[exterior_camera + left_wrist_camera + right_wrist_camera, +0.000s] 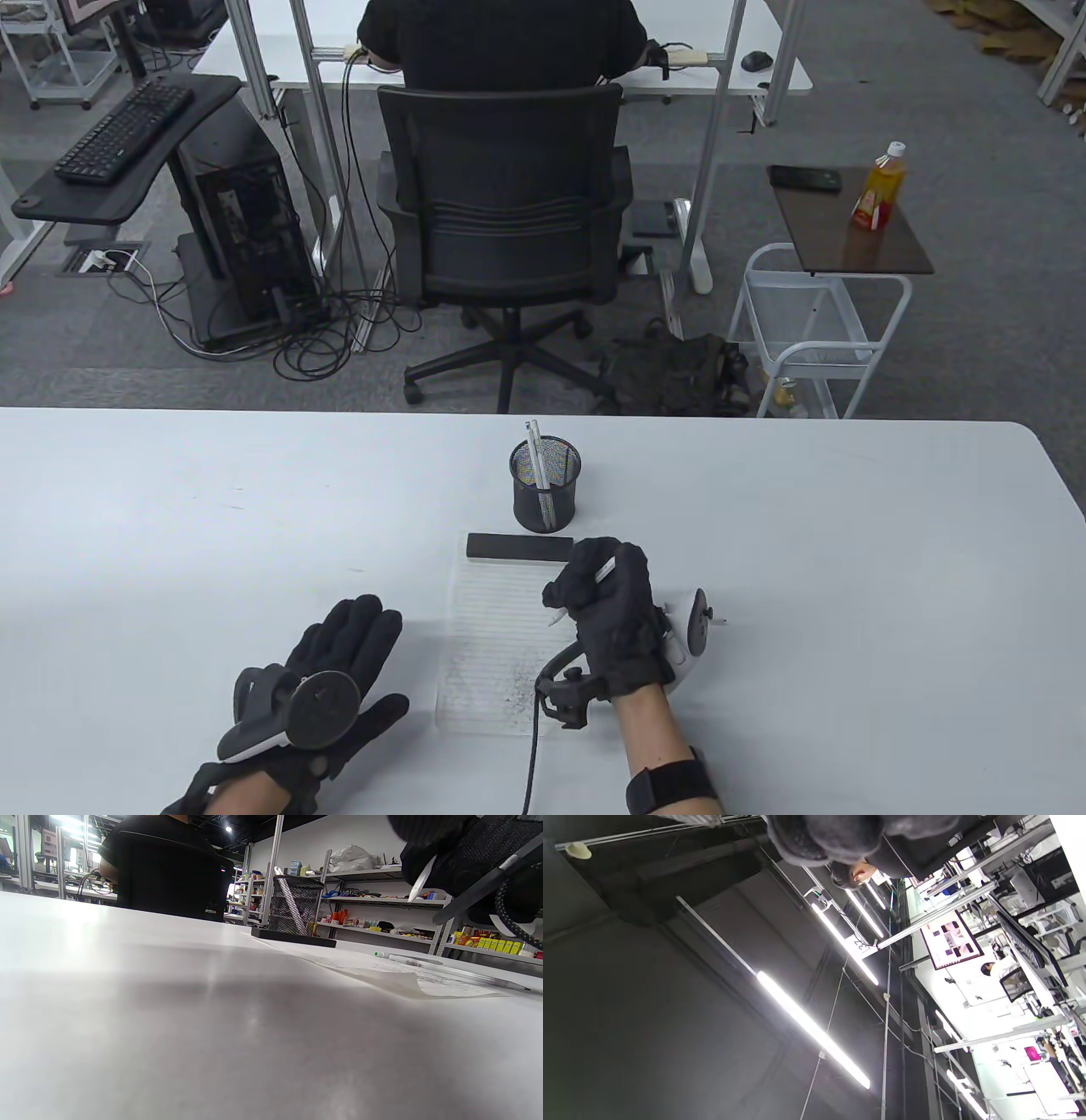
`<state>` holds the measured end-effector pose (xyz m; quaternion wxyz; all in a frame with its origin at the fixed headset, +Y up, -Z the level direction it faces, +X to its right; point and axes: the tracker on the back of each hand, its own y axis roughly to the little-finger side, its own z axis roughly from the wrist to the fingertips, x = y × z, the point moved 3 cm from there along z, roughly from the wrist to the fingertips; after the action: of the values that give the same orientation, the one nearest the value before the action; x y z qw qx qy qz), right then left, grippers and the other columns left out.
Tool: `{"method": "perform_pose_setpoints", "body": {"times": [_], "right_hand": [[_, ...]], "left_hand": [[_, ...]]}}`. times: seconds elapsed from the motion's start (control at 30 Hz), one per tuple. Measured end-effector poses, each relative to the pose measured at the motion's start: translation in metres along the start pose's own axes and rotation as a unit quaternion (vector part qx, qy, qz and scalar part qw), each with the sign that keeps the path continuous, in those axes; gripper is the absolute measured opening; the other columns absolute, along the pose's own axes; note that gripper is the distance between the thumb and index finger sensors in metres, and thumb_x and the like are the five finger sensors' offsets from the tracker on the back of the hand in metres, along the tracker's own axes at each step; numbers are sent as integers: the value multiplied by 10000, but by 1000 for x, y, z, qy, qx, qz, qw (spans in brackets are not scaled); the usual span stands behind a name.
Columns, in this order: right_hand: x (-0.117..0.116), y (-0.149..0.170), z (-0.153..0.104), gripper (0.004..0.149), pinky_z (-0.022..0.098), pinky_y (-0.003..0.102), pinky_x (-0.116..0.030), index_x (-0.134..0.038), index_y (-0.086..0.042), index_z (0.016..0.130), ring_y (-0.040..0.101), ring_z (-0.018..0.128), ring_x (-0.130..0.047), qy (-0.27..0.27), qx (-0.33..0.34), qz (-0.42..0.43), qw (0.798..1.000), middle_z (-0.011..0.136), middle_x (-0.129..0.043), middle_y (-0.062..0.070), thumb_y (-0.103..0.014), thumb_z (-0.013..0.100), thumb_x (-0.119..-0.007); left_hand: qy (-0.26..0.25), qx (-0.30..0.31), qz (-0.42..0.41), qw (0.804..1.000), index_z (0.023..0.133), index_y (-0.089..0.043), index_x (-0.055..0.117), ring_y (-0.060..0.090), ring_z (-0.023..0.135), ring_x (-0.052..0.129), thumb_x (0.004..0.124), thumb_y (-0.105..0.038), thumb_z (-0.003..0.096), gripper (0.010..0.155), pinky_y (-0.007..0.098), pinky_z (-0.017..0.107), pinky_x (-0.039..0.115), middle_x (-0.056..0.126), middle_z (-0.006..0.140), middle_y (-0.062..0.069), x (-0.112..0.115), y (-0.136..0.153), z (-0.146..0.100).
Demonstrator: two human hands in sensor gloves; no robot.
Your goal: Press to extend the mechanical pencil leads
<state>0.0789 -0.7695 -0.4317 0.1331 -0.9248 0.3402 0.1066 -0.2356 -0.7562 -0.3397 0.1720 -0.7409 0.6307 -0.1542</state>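
Note:
My right hand [594,586] grips a white mechanical pencil [604,572] in a closed fist above a lined paper sheet [496,654], with the pencil's tip pointing down and to the left. The left wrist view shows the right hand [462,853] and the pencil's white tip [420,880] at the top right. My left hand [369,658] rests flat and empty on the table, left of the paper. A black mesh pencil cup [545,486] holding two or three pencils stands beyond the paper. The right wrist view shows only gloved fingers [835,834] against the ceiling.
A black rectangular block [519,548] lies at the paper's far edge, in front of the cup. In the left wrist view another pencil [424,963] lies on the table beyond the paper. The white table [848,552] ends at its far edge, with an office chair [505,212] beyond.

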Motion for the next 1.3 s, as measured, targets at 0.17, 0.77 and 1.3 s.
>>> {"method": "perform_pose_setpoints", "body": {"times": [0.17,0.77,1.3], "right_hand": [[9,6,-3,557,404,640,-741,-841,-58,755,366,362,-841,25,-5,20,999,471,-875,88,-530,596,-590],[14,10,-4,551,424,641,-736,-835,-60,760,363,376,-840,17,-14,8,1000,473,-872,83,-521,606,-576],[15,20,-6,556,426,644,-735,-827,-53,769,362,376,-840,18,-23,-7,1000,473,-869,83,-516,607,-565]], "left_hand": [[-3,1,0,1000,1141,-225,283,465,1111,397,655,-637,447,888,639,760,465,276,1199,134,0,0,0],[-3,4,3,1000,1141,-225,283,465,1111,397,655,-637,448,888,638,760,466,275,1198,134,1,-1,1],[-4,4,1,1000,1141,-226,281,465,1111,397,655,-637,448,889,638,761,464,275,1199,133,1,-2,1]]}}
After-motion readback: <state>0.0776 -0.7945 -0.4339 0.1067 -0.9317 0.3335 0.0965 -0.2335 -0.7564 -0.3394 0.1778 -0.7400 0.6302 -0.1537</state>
